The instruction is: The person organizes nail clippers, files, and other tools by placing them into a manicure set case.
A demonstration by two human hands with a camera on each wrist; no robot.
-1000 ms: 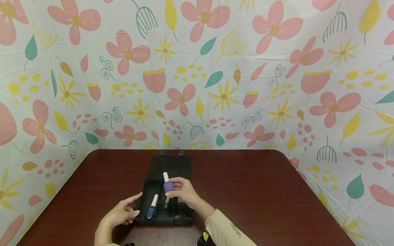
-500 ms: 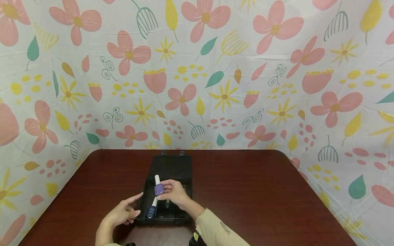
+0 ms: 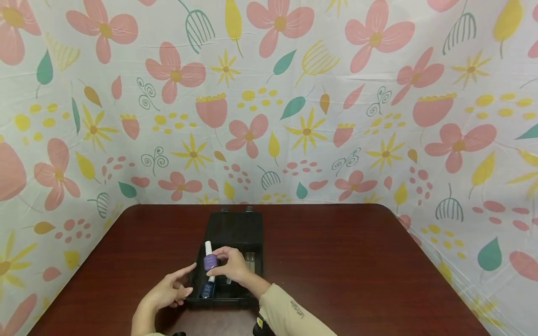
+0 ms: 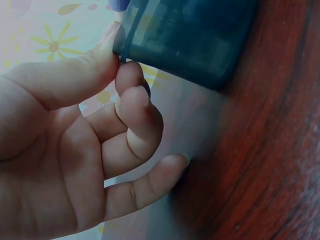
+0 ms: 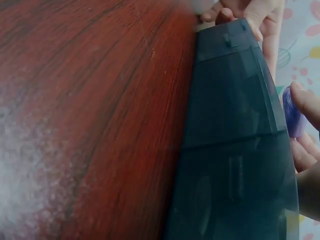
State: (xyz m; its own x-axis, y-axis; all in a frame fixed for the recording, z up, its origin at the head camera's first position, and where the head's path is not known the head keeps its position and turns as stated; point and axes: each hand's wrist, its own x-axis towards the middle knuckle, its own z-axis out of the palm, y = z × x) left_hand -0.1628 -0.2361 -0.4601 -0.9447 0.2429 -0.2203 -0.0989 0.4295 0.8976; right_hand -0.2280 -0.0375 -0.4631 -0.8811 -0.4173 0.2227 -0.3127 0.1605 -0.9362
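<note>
right hand (image 3: 233,267) pinches purple bottle (image 3: 209,262); left hand (image 3: 170,290) loose, thumb touching case (image 4: 190,40), wrist view only.

My head camera looks forward and down from above my chest at the whole brown table (image 3: 357,261), the flowered cloth (image 3: 294,93) filling the upper half, and the black case (image 3: 233,233) sitting small at 6 o'clock, well away from the lens. The camera on my left wrist sits tight against my left hand (image 4: 75,150), looking past the fingers to a corner of that case (image 4: 200,40) up at 12 o'clock, with tabletop down the 3 o'clock side. The right-wrist camera skims low along the wood with the case's side wall (image 5: 230,150) filling 3 to 6 o'clock, so all three views share the case and the table around it.
</note>
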